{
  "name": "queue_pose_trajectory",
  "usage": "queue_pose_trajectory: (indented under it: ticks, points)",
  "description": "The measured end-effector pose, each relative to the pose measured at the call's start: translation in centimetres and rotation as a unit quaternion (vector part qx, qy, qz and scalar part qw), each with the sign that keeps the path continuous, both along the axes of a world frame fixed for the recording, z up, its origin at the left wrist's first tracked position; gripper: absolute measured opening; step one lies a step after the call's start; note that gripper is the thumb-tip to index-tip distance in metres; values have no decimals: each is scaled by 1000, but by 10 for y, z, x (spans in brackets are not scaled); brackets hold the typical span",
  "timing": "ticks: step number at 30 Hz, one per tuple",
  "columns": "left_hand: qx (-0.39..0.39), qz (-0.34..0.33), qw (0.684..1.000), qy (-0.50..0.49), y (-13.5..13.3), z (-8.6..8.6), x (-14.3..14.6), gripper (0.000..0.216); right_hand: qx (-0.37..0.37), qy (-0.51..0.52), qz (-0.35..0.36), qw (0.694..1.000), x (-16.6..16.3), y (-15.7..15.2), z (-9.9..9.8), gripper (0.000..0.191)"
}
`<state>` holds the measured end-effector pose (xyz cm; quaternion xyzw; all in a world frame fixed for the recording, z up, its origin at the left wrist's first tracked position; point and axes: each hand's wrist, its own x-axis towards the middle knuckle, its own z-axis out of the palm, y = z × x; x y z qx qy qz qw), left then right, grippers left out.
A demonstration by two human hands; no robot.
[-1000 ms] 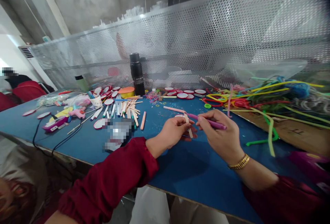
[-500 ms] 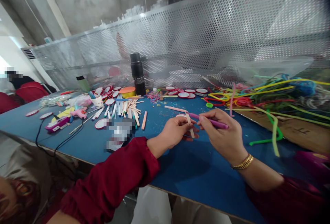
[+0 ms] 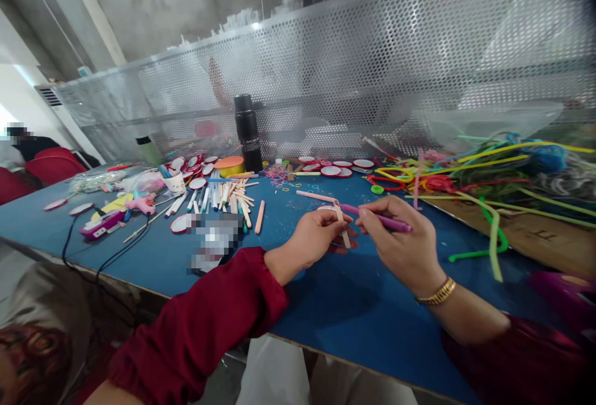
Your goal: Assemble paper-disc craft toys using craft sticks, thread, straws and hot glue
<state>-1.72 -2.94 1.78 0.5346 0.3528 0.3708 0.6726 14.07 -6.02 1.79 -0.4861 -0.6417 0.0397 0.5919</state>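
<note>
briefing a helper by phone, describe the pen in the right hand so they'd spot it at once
On the blue table, before the mesh screen, two hands meet. The right hand grips a pink marker. It alone is held; the other markers lie loose in a pile further left.

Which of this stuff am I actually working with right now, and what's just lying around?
In hand: craft stick in left hand; pink marker in right hand.
Lying about: black flask, pen pile, pipe cleaners, glue gun, red-rimmed discs.
</note>
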Motion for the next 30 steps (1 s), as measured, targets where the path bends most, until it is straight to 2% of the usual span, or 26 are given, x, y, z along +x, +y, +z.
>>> queue_pose_trajectory:
  ticks: [12,30]
  points:
    - [-5,5,1000,0,-1,1,0,17,9,-3,-22,1000,2,2,0,13]
    - [8,1,1000,11,-2,2,1,15,11,-6,-1,1000,-2,-1,3,12]
